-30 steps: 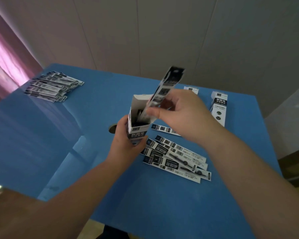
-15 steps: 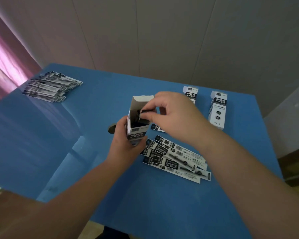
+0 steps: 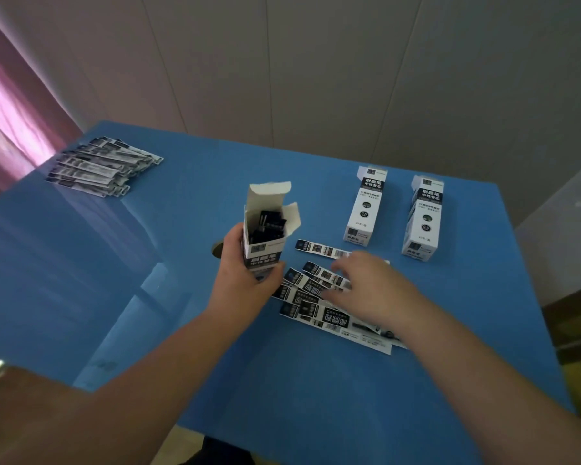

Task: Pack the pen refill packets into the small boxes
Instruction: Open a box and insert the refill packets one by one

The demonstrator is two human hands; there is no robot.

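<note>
Blue and smooth, the table (image 3: 316,397) is carrying everything in view, and a person's two bare arms are reaching over it from the near edge. The left hand (image 3: 245,280) is gripping an open box (image 3: 265,236) around its lower half, thumb on the right side and fingers curled round the left, and is holding it upright above the table with its top flaps standing open. Dark ends of refill packets (image 3: 269,224) are showing inside the box mouth. The right hand (image 3: 366,286) is lying palm down over a loose heap of packets (image 3: 316,303) just to the right of the held box, its fingers stretched out and slightly spread, the fingertips resting on the top packets; the hand is blurred, so I cannot tell whether it is pinching any one of them. A single packet (image 3: 319,248) is lying apart just behind the heap. Farther back on the right, two closed boxes are standing upright side by side: the nearer-centre box (image 3: 364,209) and the right-hand box (image 3: 423,223). At the far left corner of the table a second pile of packets (image 3: 101,166) is lying well apart from the hands. A pink curtain (image 3: 10,105) is hanging at the left edge.
</note>
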